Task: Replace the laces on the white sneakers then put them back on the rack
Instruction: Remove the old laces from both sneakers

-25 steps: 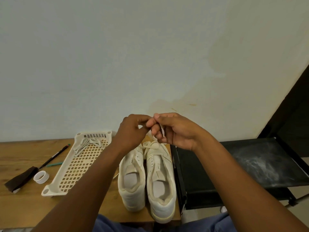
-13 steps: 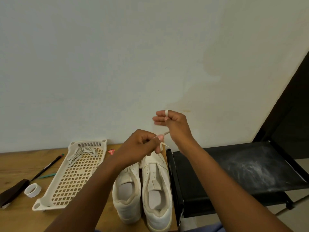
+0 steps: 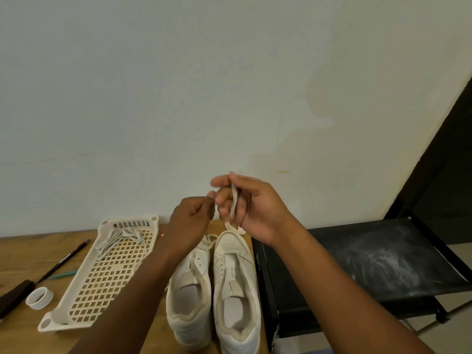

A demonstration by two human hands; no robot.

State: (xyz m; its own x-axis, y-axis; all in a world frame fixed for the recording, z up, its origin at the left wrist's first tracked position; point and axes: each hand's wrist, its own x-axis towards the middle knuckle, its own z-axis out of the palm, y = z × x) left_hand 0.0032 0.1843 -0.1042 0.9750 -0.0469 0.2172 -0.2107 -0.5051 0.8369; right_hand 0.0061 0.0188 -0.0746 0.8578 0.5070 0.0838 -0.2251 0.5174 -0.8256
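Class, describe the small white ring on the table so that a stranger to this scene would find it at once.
Start at the wooden table and go to its left end, left of the cream perforated tray. There the white ring lies beside a dark brown strip. It is the only round, hollow thing there; the pencil nearby is long and thin.

Sneakers (image 3: 213, 290) on table (image 3: 23, 254) between tray (image 3: 76, 310), left, and rack (image 3: 383, 264), right.
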